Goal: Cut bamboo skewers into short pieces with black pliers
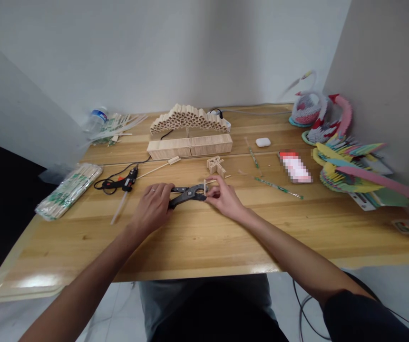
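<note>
Black pliers [189,193] lie low over the table with their jaws pointing right. My left hand [156,204] is closed around their handles. Between the thumb and fingers of my right hand [224,197] is a short piece of wooden stick [205,186], held upright at the plier jaws. Another thin stick [222,179] shows by the right fingertips. Just beyond the right hand stands a small star-shaped piece of glued sticks [216,165]. A long stick with a small block of sticks at its end [173,161] lies behind the pliers.
A glue gun [129,179] with a glue stick lies left, near a bag of chopsticks [69,190]. Behind stand a stick-built box [190,146] and an arched stick structure [188,118]. Right are wrappers [277,186], an earbud case [263,142], a phone [295,167] and paper swans [347,173].
</note>
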Motion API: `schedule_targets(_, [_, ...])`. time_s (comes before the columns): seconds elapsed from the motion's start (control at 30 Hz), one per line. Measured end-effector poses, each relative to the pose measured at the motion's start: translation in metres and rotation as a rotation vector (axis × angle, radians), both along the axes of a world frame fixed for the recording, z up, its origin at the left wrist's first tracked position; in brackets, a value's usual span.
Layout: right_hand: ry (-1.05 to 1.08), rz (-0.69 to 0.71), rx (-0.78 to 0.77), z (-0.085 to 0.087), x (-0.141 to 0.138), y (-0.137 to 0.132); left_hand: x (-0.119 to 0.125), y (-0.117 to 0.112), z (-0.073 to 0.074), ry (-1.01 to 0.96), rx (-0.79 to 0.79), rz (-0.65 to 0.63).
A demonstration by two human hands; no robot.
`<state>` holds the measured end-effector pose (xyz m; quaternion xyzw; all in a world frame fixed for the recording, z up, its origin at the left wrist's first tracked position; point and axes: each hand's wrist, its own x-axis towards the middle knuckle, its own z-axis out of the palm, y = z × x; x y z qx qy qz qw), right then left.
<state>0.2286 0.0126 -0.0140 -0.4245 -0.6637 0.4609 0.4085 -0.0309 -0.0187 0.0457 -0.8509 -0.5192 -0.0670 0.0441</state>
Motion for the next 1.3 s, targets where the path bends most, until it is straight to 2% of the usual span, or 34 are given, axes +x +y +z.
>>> schedule_targets(0.33, [-0.068,-0.005,-0.009,0.004,0.003,0.000,0.011,0.001,-0.006,0.037,-0.045,0.001])
schedule_targets(0.73, [-0.065,-0.013,0.035,-0.002,0.004,0.003,0.012,-0.001,-0.015,0.068,-0.027,-0.008])
schedule_targets(1.07, [-0.052,-0.015,-0.002,-0.008,0.004,0.006,0.013,0.001,-0.013,0.069,-0.009,-0.034])
schedule_targets(1.3, [-0.038,-0.009,-0.027,-0.006,0.004,0.004,0.016,0.002,-0.008,0.076,-0.024,-0.034])
